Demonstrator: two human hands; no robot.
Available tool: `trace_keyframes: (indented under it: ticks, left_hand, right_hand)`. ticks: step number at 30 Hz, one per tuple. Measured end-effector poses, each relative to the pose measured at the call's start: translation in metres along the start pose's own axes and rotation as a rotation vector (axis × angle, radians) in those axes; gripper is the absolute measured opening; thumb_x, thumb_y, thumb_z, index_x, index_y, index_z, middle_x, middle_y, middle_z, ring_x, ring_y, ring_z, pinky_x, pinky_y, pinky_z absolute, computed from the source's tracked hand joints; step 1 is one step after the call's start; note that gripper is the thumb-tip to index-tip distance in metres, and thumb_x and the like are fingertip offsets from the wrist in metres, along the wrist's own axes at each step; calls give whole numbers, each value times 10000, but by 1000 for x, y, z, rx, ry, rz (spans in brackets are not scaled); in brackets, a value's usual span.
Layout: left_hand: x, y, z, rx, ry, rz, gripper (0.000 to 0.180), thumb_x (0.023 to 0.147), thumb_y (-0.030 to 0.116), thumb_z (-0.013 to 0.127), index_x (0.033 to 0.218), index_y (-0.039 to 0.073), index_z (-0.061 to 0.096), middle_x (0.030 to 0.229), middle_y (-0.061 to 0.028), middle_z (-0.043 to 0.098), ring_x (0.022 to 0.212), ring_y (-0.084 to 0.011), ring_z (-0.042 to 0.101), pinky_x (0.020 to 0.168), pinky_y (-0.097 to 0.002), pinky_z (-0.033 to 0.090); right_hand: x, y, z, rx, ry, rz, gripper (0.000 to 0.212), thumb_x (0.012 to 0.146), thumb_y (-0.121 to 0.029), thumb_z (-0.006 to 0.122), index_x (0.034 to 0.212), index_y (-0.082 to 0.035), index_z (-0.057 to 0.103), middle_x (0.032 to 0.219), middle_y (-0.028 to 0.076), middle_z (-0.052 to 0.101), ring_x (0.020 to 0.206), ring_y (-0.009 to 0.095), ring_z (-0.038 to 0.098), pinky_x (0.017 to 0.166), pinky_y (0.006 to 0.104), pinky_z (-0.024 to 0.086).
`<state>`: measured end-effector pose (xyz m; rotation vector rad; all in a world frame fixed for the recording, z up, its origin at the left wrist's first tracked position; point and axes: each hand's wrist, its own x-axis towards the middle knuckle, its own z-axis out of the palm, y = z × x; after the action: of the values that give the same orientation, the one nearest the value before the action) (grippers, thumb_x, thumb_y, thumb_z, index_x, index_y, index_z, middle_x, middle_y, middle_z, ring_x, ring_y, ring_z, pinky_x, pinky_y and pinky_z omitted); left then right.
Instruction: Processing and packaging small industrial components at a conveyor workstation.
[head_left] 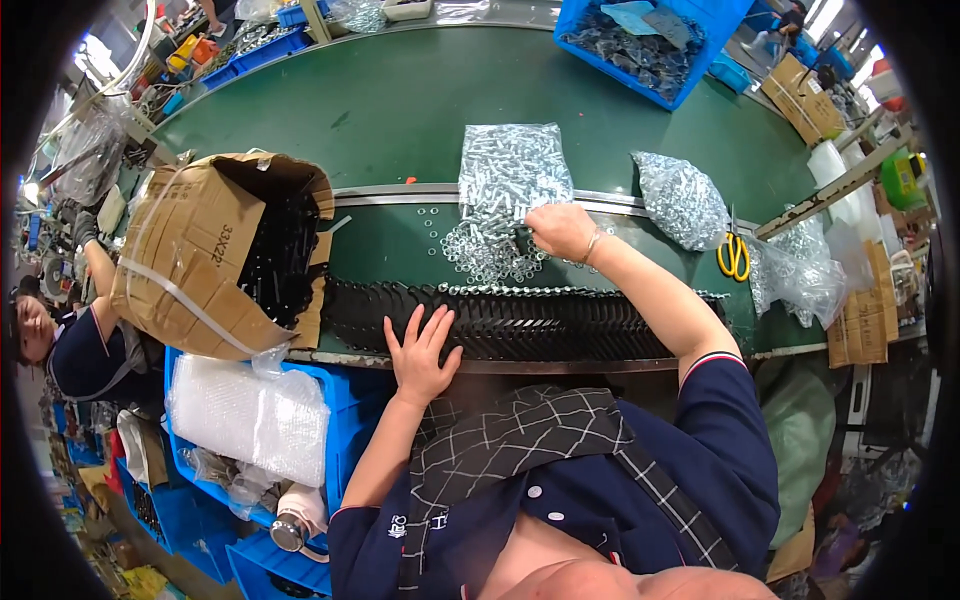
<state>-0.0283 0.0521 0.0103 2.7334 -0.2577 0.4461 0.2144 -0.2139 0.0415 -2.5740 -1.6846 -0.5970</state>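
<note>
A long row of thin black parts (500, 325) lies packed side by side along the near edge of the green worktable. Small silvery pieces of hardware line its far edge. My left hand (423, 350) rests on the row's left half, fingers spread. Beyond the row, my right hand (562, 232) is closed at the lower right of a clear bag of screws (515, 165); what its fingers hold, if anything, is hidden. Just left of that hand is a loose heap of metal rings, nuts or washers (485, 258), and a few lie scattered farther left.
A tilted cardboard box (190, 255) of black parts stands at the left. To the right are a bag of small metal parts (682, 200) and yellow-handled scissors (735, 257). A blue bin (640, 75) stands at the back. At far left is another person (85, 350).
</note>
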Motion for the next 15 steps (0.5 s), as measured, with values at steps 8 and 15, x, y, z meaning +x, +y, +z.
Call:
trace_keyframes:
  ticks: [8,15]
  left_hand:
    - [2,0,3,56,22,45,495,809,310,650,1280,161,609,1385,2,551,1335,-249,424,1153,-600,99]
    - [1,0,4,64,22,42,488,807,313,649,1270,162,614,1386,4,551,1333,-247,428,1153,-596,104]
  right_hand:
    - [-30,-16,-23,725,-270,422,117,809,-143,632,905,-80,657,724,111,661,697,313,663,660,391,540]
    - [-40,-11,-16,369,-321,62,124,789,-144,620,888,-92,675,767,93,675,737,301,679,667,417,544]
